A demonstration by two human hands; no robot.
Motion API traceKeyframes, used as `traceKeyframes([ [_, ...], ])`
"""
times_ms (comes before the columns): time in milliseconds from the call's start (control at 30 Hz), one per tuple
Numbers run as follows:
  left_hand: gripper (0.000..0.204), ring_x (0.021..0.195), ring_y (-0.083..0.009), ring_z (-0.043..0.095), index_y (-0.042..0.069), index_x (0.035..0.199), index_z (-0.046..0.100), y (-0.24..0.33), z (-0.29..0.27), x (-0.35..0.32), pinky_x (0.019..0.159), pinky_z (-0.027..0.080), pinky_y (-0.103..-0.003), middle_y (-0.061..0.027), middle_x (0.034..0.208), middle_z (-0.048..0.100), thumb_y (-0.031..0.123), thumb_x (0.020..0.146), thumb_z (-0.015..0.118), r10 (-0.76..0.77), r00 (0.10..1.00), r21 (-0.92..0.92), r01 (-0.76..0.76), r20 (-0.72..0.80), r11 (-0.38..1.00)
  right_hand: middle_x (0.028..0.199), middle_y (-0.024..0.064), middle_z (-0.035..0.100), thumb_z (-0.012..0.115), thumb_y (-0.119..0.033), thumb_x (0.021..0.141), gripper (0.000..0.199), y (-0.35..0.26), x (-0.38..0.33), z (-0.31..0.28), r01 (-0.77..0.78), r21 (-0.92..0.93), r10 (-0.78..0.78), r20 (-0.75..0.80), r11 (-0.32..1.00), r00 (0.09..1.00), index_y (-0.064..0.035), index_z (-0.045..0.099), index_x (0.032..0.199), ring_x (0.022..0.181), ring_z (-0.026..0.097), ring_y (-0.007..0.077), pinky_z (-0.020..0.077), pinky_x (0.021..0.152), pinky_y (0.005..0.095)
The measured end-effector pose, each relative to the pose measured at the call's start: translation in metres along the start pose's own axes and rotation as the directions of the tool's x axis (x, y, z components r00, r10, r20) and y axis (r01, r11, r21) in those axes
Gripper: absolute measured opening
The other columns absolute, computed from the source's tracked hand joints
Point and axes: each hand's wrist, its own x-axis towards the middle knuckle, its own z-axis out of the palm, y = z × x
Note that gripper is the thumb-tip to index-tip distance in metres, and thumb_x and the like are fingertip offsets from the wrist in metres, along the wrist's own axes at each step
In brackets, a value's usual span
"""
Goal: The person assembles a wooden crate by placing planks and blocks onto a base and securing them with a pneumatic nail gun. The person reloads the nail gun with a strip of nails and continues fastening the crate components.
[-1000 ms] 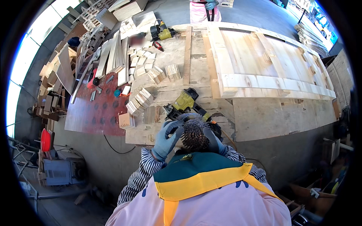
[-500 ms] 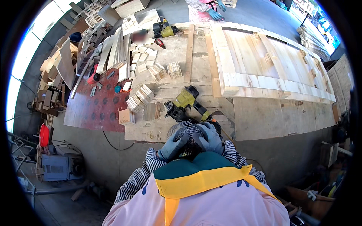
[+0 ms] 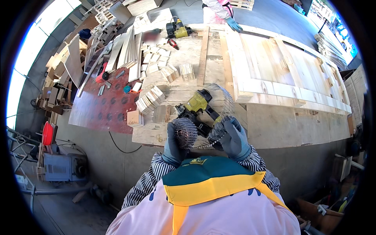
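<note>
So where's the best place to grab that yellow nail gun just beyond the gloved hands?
Probably its handle, from the near right side: this slim bar juts from the bulkier yellow body and slants toward the right hand. That hand has coiled nails in it, so it would need freeing first.

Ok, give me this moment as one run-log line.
left hand: holding nail coil; right hand: holding linked nails; nearer nail gun: on worktable, beyond hands; co-worker's hand: near wooden frame
</note>
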Motion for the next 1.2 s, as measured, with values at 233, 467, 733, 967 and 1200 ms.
traceKeyframes([
  [233, 0.048, 0.089, -0.0161, 0.056, 0.007, 0.119, 0.053, 0.018, -0.012, 0.013, 0.082, 0.049, -0.031, -0.0033, 0.1, 0.058, 0.048, 0.094, 0.053, 0.152, 0.984, -0.157, -0.166, -0.095, 0.973, 0.074, 0.0066, 0.052, 0.047, -0.03, 0.1, 0.026, 0.01, -0.028, -0.001, -0.023, -0.389, 0.038, 0.029, 0.921, 0.999, -0.0081, 0.05, 0.086, 0.07, 0.053, 0.0209, 0.0481, 0.073, 0.0419],
  [467, 0.045, 0.092, -0.0144, 0.056, 0.01, 0.115, 0.055, 0.026, -0.026, 0.026, 0.084, 0.047, -0.03, -0.0011, 0.103, 0.057, 0.048, 0.091, 0.058, 0.162, 0.986, -0.407, -0.138, 0.024, 0.903, 0.084, 0.0123, 0.06, 0.05, -0.026, 0.1, 0.023, 0.017, -0.025, -0.024, 0.096, -0.423, -0.089, 0.036, 0.901, 0.995, -0.0037, 0.055, 0.094, 0.08, 0.06, 0.0238, 0.0502, 0.078, 0.0379],
  [733, 0.053, 0.091, -0.0153, 0.059, 0.005, 0.12, 0.052, 0.019, -0.011, 0.017, 0.084, 0.048, -0.029, -0.0066, 0.103, 0.061, 0.051, 0.099, 0.036, 0.044, 0.988, 0.251, -0.081, 0.15, 0.964, 0.081, 0.0052, 0.059, 0.049, -0.021, 0.1, 0.018, -0.003, -0.019, 0.004, 0.127, -0.33, -0.176, -0.125, 0.935, 0.976, -0.0054, 0.056, 0.093, 0.074, 0.057, 0.0168, 0.0484, 0.069, 0.0331],
  [967, 0.048, 0.112, -0.017, 0.052, 0.003, 0.129, 0.048, -0.013, -0.008, 0.003, 0.099, 0.041, -0.032, -0.0085, 0.123, 0.056, 0.041, 0.1, 0.043, -0.3, 0.946, 0.572, 0.182, 0.119, 0.8, 0.087, 0.005, 0.06, 0.053, -0.021, 0.099, 0.021, -0.003, 0.026, -0.007, 0.108, -0.679, -0.159, -0.014, 0.726, 0.987, -0.0003, 0.057, 0.103, 0.081, 0.055, 0.011, 0.046, 0.075, 0.0238],
  [1200, 0.055, 0.111, -0.0185, 0.053, 0.006, 0.128, 0.051, 0.006, -0.007, 0.01, 0.099, 0.042, -0.035, -0.0078, 0.12, 0.058, 0.042, 0.089, 0.065, -0.392, 0.876, 0.746, 0.057, 0.281, 0.663, 0.104, 0.009, 0.062, 0.054, -0.021, 0.098, 0.027, 0.031, 0.031, -0.016, 0.182, -0.84, -0.162, 0.114, 0.511, 0.98, 0.0008, 0.056, 0.113, 0.097, 0.057, 0.0149, 0.0466, 0.088, 0.0272],
])
